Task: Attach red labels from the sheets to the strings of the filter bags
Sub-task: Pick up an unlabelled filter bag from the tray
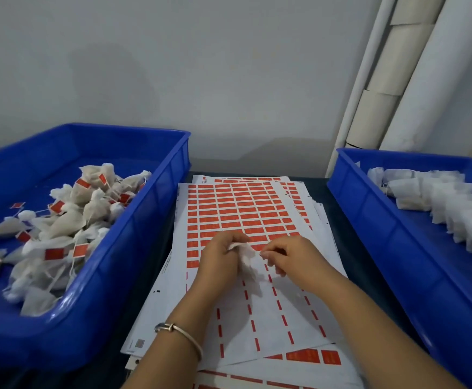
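Holding a small white mesh filter bag over the middle of the top white sheet of red rectangular labels, the left hand curls its fingers round the bag's upper part. The right hand pinches something at the bag's right side, probably its string, though the string is too fine to make out.

No red label shows on this bag, so it looks not yet tagged.

The near half of the top sheet is stripped to bare backing with only thin red dashes left; the far half still carries full rows. More sheets lie fanned under it on the dark table.

At the table's left edge, a blue plastic crate holds a loose heap of bags with red labels on their strings. At the right edge, a second blue plastic crate holds a row of unlabelled white bags, so plenty appears left to do.
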### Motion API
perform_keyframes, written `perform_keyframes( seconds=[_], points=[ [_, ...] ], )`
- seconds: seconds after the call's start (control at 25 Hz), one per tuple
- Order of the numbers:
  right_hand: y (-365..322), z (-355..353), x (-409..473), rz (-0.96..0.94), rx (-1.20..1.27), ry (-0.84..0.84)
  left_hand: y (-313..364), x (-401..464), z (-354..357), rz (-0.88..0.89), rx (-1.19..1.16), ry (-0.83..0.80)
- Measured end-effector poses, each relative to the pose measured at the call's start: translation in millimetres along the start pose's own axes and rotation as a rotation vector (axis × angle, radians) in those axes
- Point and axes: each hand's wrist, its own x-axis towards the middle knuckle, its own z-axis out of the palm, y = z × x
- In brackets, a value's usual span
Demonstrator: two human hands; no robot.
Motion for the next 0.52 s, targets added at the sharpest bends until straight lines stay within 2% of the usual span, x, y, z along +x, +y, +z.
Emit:
perform_keyframes(
  seconds=[0.2, 0.36, 0.52],
  points=[
    [12, 7, -6, -0.028, -0.077, -0.061, -4, -7, 2, 0.106, 0.053, -0.130],
    [14, 8, -11, -0.018, 0.238, 0.014, -5, -9, 5, 0.243, 0.208, -0.132],
    [24, 5, -16, 0.016, 0.402, 0.009, -4, -7, 1, 0.232, 0.190, -0.123]
  ],
)
